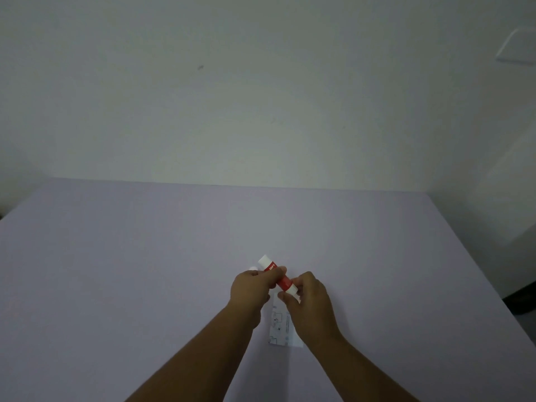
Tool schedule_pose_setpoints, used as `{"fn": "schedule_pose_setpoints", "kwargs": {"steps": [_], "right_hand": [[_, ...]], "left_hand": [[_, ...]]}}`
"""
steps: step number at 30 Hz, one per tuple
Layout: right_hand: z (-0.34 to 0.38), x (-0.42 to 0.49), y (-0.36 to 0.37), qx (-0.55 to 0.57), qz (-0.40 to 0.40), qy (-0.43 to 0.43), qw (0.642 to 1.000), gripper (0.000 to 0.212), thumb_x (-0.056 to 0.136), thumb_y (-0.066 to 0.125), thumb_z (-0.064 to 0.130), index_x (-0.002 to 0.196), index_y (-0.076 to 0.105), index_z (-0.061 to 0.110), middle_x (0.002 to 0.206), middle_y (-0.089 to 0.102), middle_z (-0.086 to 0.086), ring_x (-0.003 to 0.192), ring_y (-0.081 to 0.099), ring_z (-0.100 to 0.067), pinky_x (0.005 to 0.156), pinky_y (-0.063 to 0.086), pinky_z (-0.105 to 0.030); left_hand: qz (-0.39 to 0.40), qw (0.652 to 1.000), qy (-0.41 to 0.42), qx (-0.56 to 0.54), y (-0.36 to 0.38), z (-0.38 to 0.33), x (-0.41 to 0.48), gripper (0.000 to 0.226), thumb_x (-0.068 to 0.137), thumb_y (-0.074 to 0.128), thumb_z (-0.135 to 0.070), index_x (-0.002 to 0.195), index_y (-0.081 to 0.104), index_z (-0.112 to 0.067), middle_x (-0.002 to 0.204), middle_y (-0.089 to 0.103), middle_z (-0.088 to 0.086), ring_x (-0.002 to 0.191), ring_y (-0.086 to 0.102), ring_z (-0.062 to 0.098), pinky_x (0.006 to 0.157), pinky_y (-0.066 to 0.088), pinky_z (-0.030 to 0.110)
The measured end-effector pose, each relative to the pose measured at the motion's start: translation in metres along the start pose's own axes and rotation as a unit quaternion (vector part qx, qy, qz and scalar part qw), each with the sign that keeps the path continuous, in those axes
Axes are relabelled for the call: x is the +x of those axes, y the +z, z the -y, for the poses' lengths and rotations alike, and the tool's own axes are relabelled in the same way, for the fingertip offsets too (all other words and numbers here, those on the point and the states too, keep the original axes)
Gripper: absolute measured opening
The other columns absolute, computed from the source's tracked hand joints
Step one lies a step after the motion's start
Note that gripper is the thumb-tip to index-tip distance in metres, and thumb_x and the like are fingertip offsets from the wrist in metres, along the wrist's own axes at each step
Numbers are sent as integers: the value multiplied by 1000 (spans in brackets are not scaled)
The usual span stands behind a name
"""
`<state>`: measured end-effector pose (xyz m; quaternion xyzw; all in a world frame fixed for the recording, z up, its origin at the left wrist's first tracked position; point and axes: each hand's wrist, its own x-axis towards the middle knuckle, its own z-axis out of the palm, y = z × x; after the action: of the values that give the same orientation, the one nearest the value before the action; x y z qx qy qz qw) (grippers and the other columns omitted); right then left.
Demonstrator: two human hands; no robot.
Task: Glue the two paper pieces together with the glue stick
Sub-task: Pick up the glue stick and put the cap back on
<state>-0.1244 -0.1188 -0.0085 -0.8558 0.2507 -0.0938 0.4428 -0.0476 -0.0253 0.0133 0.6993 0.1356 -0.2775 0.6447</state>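
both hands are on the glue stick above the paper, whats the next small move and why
Probably twist or pull at the near white end with the right hand while the left hand steadies the red barrel. The glue stick is held in the air between both hands, no glue tip shows, and the printed paper on the table lies untouched beneath.

single head view — forward and down over a table

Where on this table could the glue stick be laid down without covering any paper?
The lavender table is bare left of the left hand, right of the right hand, and from the hands back to the far edge by the wall. It is crowded only in the middle: the red-and-white glue stick is held above the printed white paper.
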Motion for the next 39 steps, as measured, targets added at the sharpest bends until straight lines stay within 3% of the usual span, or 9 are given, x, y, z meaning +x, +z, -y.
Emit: {"fn": "schedule_pose_setpoints", "kwargs": {"steps": [5,11,15,17,20,26,29,34,39], "right_hand": [[-3,2,6,-11,4,7,1000,24,82,65,33,86,43,27,84,51,7,70,51,-5,58,35,-8],[-17,15,5,41,14,64,997,21,83,66,28,81,45,25,74,54,11,64,55,-5,52,37,-13],[-28,30,6,63,28,105,992,19,83,65,28,88,50,17,78,58,4,65,56,-8,52,39,-17],[-33,37,9,77,41,128,988,21,84,64,30,92,52,14,84,61,-2,69,58,-13,55,42,-19],[-38,46,16,89,62,155,982,23,85,62,33,95,53,14,91,64,-6,76,61,-19,57,45,-21],[-47,54,23,63,96,159,981,17,87,58,36,91,55,21,87,65,-3,77,63,-17,55,44,-19],[-50,55,22,65,101,154,981,14,87,59,35,91,55,23,89,66,-2,79,63,-17,56,45,-19],[-48,51,17,65,124,141,980,10,87,58,35,91,56,26,88,66,1,78,63,-14,57,45,-18],[-37,41,9,63,134,113,982,15,86,59,34,97,60,23,89,67,0,83,63,-16,65,47,-23]], "left_hand": [[3,1000,-11,13,0,4,3,29,71,77,-38,76,55,-19,87,64,5,81,56,19,83,47,38],[128,989,-56,49,-14,7,20,32,68,78,-41,85,60,-21,98,63,3,91,56,21,70,50,27],[29,986,40,157,-27,12,63,28,75,71,-18,101,62,-17,97,63,4,83,59,17,63,47,24],[-25,954,114,277,-30,15,84,38,77,68,-16,113,58,-20,104,61,2,84,58,15,63,46,21],[-14,887,172,428,-28,26,110,50,79,66,-21,126,52,-23,128,54,7,109,53,24,91,45,33],[-6,853,214,476,-25,40,131,38,84,59,-17,122,58,-18,125,60,8,111,54,24,95,41,30],[-26,881,214,421,-24,38,129,31,86,59,-19,116,61,-17,112,65,7,98,59,22,87,45,29],[9,986,95,134,-26,26,113,23,84,64,-28,103,64,-15,96,66,5,92,60,24,83,51,34],[88,993,74,18,-30,12,91,13,86,63,-23,95,69,-16,91,70,8,87,63,20,76,53,25]]}}
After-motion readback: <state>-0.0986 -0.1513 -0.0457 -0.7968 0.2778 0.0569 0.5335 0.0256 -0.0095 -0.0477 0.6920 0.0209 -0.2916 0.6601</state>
